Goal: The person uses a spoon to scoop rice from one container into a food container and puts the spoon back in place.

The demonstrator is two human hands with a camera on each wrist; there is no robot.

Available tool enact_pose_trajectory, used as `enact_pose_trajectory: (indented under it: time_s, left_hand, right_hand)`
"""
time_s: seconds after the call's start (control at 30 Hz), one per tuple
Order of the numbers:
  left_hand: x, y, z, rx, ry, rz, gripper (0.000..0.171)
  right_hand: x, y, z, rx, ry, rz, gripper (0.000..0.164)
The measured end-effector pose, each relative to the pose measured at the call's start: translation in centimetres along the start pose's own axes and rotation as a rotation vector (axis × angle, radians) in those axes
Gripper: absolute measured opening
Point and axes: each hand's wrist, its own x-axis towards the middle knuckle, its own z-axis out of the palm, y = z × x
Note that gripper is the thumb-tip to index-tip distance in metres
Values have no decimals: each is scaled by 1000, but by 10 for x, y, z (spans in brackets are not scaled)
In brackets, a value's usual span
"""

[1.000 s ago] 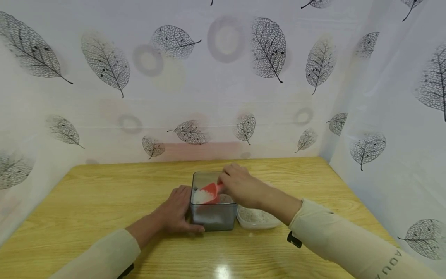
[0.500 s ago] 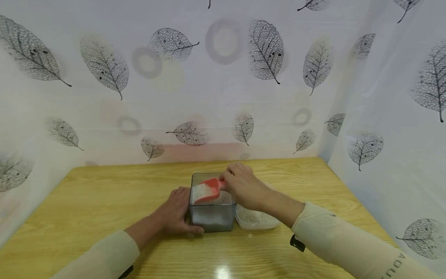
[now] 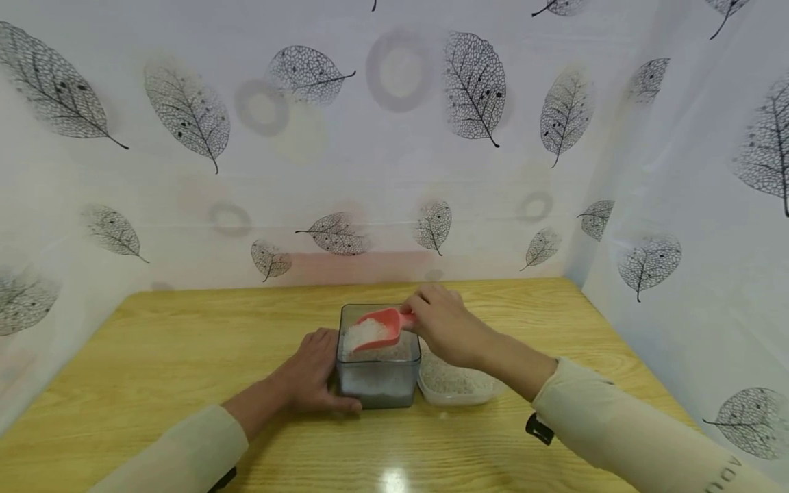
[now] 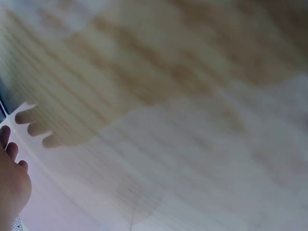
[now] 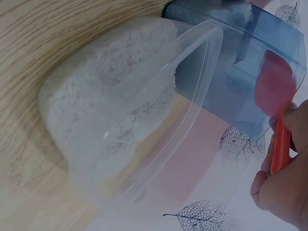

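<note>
In the head view my right hand (image 3: 453, 325) pinches the handle of a red scoop (image 3: 394, 327) heaped with white, rice-like grains (image 3: 366, 334). The scoop is over the mouth of a tinted, see-through square container (image 3: 379, 383) with pale contents inside. My left hand (image 3: 317, 376) rests against the container's left side, its thumb stretched along the lower front. In the left wrist view only part of the left hand (image 4: 12, 178) shows at the edge. The right wrist view has the right hand (image 5: 284, 173) around the orange-red handle (image 5: 280, 149), with the scoop bowl seen through the container wall.
A clear plastic tub (image 3: 459, 390) of the same sort of grains stands right beside the container, partly under the right forearm. Both sit on a wood-grain table (image 3: 185, 356). A leaf-patterned sheet (image 3: 382, 157) hangs behind and at the sides.
The filled scoop has risen from inside the container, levelled, and shifted right with my right hand. My left hand has stayed in place.
</note>
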Motion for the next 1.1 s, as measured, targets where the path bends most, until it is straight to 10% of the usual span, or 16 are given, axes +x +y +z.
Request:
enact_pose_trajectory:
  time_s: [1.1]
  left_hand:
    - [0,4,-2,-5,-22,-13,117]
  right_hand:
    - [-28,38,-28,90,150,20,14]
